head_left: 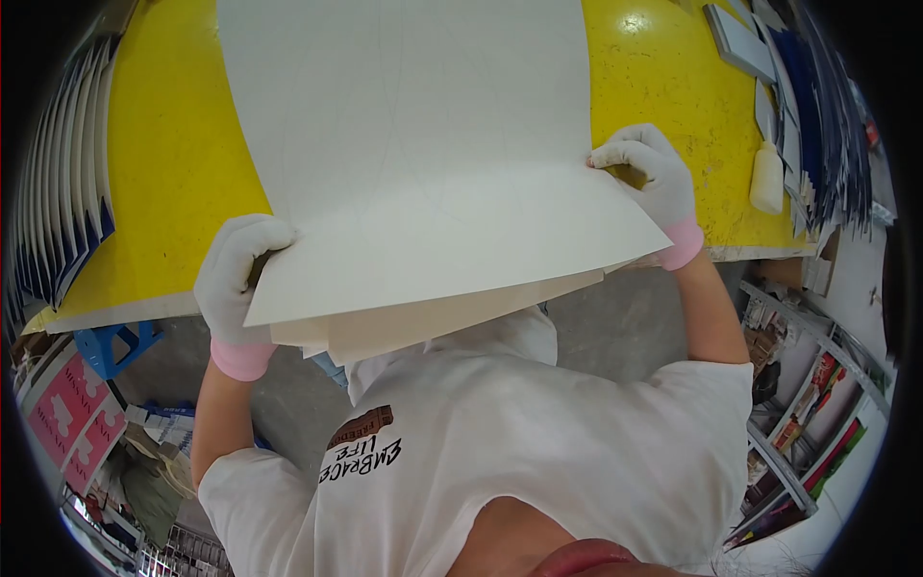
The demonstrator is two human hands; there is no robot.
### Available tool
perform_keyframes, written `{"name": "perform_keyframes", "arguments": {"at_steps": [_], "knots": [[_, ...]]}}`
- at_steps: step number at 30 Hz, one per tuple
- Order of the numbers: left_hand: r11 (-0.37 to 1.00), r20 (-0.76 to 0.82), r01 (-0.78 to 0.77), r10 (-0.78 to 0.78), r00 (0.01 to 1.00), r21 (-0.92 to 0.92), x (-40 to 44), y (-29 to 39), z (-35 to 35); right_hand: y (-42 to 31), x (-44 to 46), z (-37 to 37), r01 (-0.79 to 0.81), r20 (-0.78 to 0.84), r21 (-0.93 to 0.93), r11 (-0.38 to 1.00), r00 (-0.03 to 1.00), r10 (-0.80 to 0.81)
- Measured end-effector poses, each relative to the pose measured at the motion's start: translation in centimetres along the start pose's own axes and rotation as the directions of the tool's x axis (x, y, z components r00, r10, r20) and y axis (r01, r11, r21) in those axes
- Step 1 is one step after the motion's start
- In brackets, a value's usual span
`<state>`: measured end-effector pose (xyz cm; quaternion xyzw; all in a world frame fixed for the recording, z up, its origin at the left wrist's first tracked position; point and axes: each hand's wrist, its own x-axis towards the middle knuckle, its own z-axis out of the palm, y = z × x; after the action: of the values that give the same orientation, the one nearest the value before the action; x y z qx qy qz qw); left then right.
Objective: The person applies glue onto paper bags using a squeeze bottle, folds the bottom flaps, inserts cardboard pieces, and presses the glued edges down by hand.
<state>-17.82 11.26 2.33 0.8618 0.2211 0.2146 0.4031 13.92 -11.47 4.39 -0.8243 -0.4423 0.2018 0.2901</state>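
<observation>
A long white sheet [413, 125] lies over the yellow table, its near part bent up and hanging past the table's front edge. My left hand [238, 274], in a white glove with a pink cuff, pinches the sheet's left edge. Gloved the same way, my right hand [656, 183] grips the right edge, a little farther up, with thumb and fingers together. Beneath the near edge show several cream sheets [385, 332], fanned slightly apart. Their far ends are hidden by the top sheet.
Folded blue-and-white pieces [72, 183] stand in a row at the table's left. On the right are stacked dark blue sheets [812, 125], a white bottle [766, 180] and a flat grey box [738, 43]. A blue stool [117, 348] and a metal rack [817, 337] stand below the yellow table [173, 125].
</observation>
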Motion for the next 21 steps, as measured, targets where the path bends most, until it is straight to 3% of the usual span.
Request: {"name": "perform_keyframes", "arguments": {"at_steps": [1,4,7,10,12,14,15,18,19,21], "knots": [[0.999,0.03,0.042,-0.042,0.999,-0.017,0.1,-0.1,-0.2,-0.2,0.3,-0.4,-0.114,0.079,0.094,0.989,0.991,0.107],[0.896,0.19,0.361,-0.32,0.928,-0.257,0.5,-0.3,-1.1,-0.7,1.9,-1.6,-0.298,0.279,0.16,0.941,0.928,0.246],[0.807,0.237,0.528,-0.477,0.846,-0.263,3.2,0.6,-1.5,0.2,4.3,-3.1,0.094,0.474,-0.165,0.982,0.88,-0.004],[0.842,0.322,0.477,-0.392,0.862,-0.253,5.2,-0.2,-2.1,3.1,6.1,-4.4,0.408,0.586,-0.106,0.907,0.762,-0.274],[0.813,0.337,0.51,-0.414,0.845,-0.28,5.8,0.7,-2.0,3.6,6.6,-4.3,0.588,0.509,-0.05,0.807,0.71,-0.486],[0.819,0.334,0.516,-0.428,0.84,-0.249,5.0,0.7,-2.1,3.2,7.1,-3.9,0.641,0.464,-0.023,0.768,0.687,-0.559],[0.815,0.361,0.475,-0.356,0.862,-0.331,4.0,-0.1,-2.2,2.6,7.2,-4.0,0.61,0.496,-0.018,0.792,0.694,-0.522],[0.846,0.308,0.503,-0.437,0.845,-0.177,2.3,1.2,-2.5,3.8,7.0,-3.5,0.503,0.538,-0.062,0.862,0.744,-0.396],[0.906,0.246,0.421,-0.399,0.883,-0.044,2.0,2.4,-2.9,4.1,6.9,-3.3,0.462,0.546,-0.089,0.882,0.763,-0.345],[0.947,0.041,0.319,-0.321,0.946,0.034,0.4,3.5,-3.5,2.3,6.9,-3.1,0.245,0.568,-0.048,0.968,0.804,-0.175]]}}
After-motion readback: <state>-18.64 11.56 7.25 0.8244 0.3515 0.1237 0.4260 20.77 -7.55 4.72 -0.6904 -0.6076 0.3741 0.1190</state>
